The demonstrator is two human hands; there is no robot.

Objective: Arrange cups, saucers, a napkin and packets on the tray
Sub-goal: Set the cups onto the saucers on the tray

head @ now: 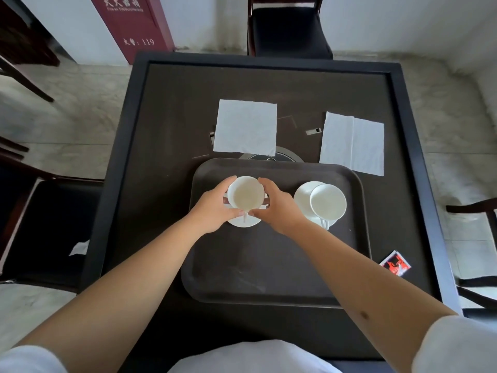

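Observation:
A dark brown tray (269, 278) lies on the dark table. At its far left a white cup (245, 194) stands on a white saucer (243, 222). My left hand (212, 208) grips the cup from the left and my right hand (279, 208) grips it from the right. A second white cup (327, 201) rests on its saucer (302, 196) at the tray's far right. Two white napkins lie on the table beyond the tray, one (245, 127) at centre and one (352, 142) to the right. A red and white packet (395, 266) lies right of the tray.
The table (150, 157) has a raised dark rim. Dark chairs stand behind it (289, 28) and at the left (48, 232), with a scrap of white paper (80, 248) on the left seat. A small white object (313, 131) lies between the napkins.

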